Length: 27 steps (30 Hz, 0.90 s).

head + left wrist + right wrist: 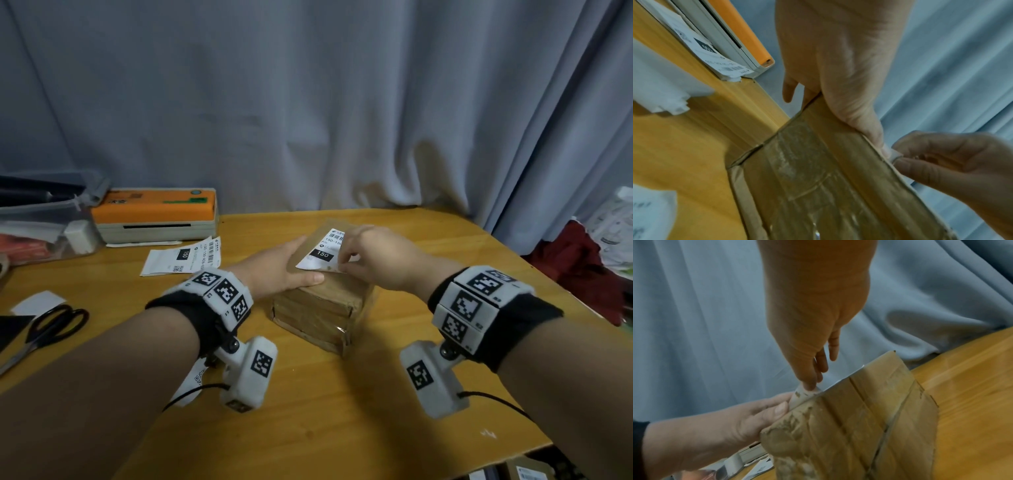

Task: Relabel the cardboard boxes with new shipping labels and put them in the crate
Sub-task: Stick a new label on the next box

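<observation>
While the left hand (284,269) presses flat on the box (325,308), the right hand (380,260) pinches the label (322,255) by its corner, either peeling or sticking it

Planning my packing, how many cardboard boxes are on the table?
1: the box mid-table, left hand pressing it, right hand pinching its label. Others may sit hidden off the table.
</observation>
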Available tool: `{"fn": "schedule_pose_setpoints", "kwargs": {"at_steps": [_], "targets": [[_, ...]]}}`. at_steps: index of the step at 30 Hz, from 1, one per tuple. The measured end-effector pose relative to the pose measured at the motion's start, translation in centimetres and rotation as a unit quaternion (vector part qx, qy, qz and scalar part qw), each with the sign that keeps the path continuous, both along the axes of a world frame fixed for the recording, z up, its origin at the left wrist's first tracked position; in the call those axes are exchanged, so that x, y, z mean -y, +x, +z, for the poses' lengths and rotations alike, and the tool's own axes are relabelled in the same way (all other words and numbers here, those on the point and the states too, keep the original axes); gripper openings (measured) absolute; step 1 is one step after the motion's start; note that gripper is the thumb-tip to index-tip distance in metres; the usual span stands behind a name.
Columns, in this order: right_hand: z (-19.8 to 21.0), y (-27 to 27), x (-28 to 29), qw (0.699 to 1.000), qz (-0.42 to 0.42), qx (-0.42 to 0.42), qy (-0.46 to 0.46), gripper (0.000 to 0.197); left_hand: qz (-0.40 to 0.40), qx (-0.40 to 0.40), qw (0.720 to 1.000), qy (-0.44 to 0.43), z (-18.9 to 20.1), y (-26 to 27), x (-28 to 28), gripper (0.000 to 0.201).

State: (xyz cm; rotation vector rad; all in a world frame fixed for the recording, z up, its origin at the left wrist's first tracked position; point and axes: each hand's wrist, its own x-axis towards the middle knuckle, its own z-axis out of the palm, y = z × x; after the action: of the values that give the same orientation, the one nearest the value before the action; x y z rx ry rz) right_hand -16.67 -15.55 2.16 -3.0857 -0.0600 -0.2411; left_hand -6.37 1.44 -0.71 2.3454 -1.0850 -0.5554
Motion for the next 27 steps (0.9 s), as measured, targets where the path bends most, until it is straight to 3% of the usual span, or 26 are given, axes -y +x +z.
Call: {"fn": "schedule_pose_setpoints", "kwargs": {"at_steps": [8, 12, 18, 27], "targets": [[0.4, 0.2, 0.3, 0.997, -0.025, 0.067, -0.022, 0.012, 0.013, 0.025, 0.998, 0.058, 0.1, 0.3, 0.3, 0.091], [1.3, 0.1, 0.7, 0.992, -0.060, 0.112, 0.012, 0.009, 0.012, 0.022, 0.998, 0.058, 0.1, 0.5, 0.3, 0.091], [2.5, -1.2, 2.3, 0.991, -0.090, 0.095, 0.033, 0.011, 0.017, 0.003, 0.999, 0.041, 0.1, 0.6, 0.4, 0.092], [-0.5, -2.7, 1.5, 0.971, -0.167, 0.110, 0.128, 0.012, 0.019, 0.028, 0.998, 0.050, 0.1, 0.3, 0.4, 0.091]]}}
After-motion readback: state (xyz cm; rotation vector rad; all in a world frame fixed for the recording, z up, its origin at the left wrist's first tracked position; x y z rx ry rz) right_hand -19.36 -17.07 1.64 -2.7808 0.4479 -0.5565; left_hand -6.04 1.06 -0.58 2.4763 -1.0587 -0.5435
